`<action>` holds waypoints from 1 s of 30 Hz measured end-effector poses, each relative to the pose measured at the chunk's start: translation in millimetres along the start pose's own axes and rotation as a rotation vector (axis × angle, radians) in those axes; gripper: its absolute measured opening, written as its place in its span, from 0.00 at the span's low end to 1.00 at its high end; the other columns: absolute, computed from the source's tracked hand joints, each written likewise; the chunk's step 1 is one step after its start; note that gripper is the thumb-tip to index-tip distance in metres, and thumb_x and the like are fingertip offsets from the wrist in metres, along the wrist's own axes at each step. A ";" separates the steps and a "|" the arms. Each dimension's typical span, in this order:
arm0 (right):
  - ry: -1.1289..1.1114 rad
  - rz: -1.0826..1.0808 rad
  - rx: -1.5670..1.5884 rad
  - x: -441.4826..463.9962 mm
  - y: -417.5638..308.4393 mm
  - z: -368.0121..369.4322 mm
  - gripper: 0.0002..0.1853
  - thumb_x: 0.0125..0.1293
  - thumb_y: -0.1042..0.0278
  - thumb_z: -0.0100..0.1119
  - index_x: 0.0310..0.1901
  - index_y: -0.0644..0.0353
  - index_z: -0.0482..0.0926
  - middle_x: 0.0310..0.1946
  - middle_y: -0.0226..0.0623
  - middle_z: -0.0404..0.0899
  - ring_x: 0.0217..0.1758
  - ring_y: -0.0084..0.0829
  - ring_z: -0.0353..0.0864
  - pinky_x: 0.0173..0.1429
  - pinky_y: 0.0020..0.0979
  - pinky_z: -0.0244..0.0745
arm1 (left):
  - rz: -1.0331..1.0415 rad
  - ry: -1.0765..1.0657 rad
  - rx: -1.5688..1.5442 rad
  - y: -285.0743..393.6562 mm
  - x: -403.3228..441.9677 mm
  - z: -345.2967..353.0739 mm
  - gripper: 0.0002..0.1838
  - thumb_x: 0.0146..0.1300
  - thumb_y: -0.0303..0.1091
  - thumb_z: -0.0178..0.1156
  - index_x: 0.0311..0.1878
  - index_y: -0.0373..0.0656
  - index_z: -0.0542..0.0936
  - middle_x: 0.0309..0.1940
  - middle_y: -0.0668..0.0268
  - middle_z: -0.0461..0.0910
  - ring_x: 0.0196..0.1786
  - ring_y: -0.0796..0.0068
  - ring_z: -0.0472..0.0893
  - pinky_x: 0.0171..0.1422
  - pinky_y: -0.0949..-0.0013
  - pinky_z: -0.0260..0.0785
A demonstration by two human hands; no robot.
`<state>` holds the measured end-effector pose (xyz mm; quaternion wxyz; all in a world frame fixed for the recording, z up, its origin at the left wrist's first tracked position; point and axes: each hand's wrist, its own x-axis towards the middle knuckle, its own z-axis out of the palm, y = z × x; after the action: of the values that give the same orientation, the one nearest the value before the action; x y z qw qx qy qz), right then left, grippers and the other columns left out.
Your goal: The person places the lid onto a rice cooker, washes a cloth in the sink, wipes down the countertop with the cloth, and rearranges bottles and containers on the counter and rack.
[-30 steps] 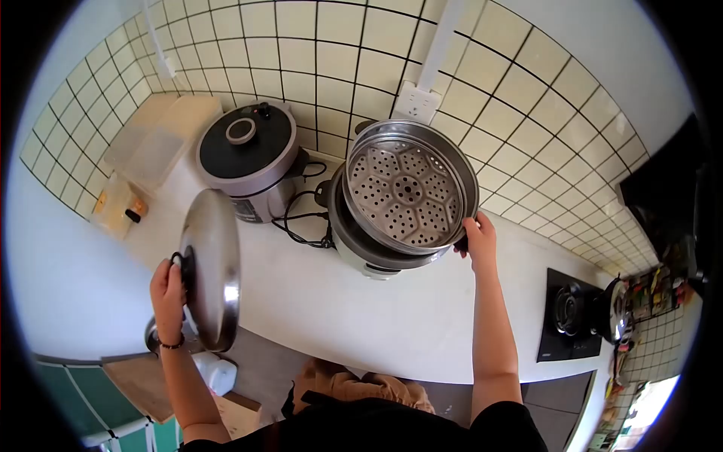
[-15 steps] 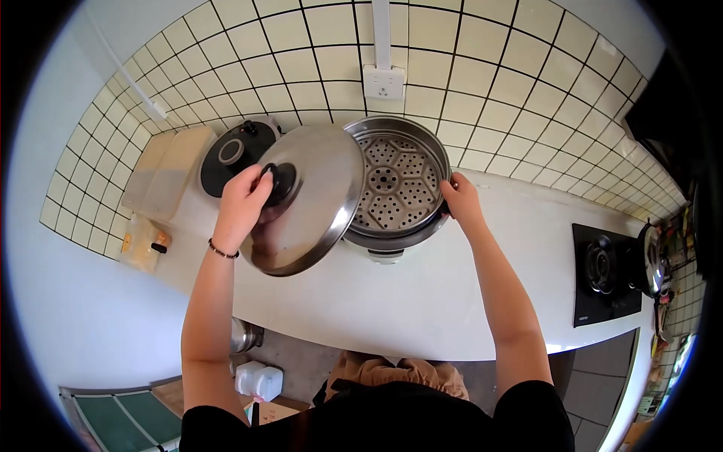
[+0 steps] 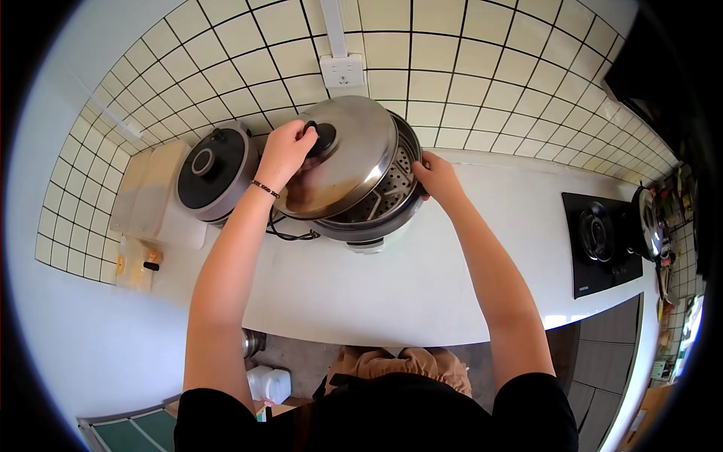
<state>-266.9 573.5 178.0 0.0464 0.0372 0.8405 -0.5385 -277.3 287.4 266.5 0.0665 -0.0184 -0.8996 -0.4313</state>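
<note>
My left hand [image 3: 288, 153] grips the black knob of a domed steel pot lid [image 3: 350, 169]. The lid is tilted and covers most of a round steamer pot [image 3: 409, 135]. Along the right side a strip of the perforated steamer tray [image 3: 398, 178] shows inside the pot; the rest is hidden under the lid. My right hand [image 3: 437, 175] is closed on the right rim of the pot, thumb on top. Whether the lid touches the rim on the far side, I cannot tell.
A grey rice cooker [image 3: 218, 169] with a black lid stands left of the pot, a black cord [image 3: 294, 235] between them. Plastic containers [image 3: 151, 188] sit at the far left. A gas stove [image 3: 599, 241] is on the right. A socket [image 3: 343, 72] is on the tiled wall.
My left hand has carried the lid right and over the pot, so much less of the perforated tray shows. My right hand stays at the rim. The camera view has shifted.
</note>
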 end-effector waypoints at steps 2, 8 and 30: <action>-0.012 0.001 0.002 2.1 3.4 0.3 0.15 0.63 0.60 0.53 0.40 0.66 0.76 0.27 0.43 0.81 0.20 0.35 0.80 0.26 0.33 0.77 | 0.047 0.006 0.039 -9.1 14.6 15.3 0.19 0.65 0.41 0.58 0.27 0.34 0.69 0.16 0.60 0.68 0.19 0.69 0.69 0.28 0.65 0.64; -0.010 -0.026 -0.021 1.5 7.2 0.6 0.18 0.69 0.55 0.50 0.35 0.66 0.74 0.25 0.49 0.80 0.18 0.40 0.79 0.28 0.38 0.77 | 0.200 0.043 0.206 -8.8 27.2 45.4 0.18 0.63 0.40 0.58 0.27 0.33 0.69 0.19 0.53 0.69 0.22 0.58 0.68 0.32 0.58 0.64; 0.132 -0.143 -0.063 -1.0 40.1 12.1 0.15 0.75 0.59 0.43 0.40 0.63 0.72 0.32 0.61 0.79 0.38 0.64 0.76 0.43 0.56 0.71 | 0.206 -0.091 0.255 -3.2 17.9 59.0 0.17 0.64 0.41 0.57 0.28 0.36 0.71 0.19 0.52 0.72 0.23 0.52 0.73 0.31 0.56 0.65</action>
<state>-261.0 579.2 136.9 -0.0465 0.0110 0.8587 -0.5102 -301.5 330.8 229.9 0.0713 -0.1215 -0.9424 -0.3034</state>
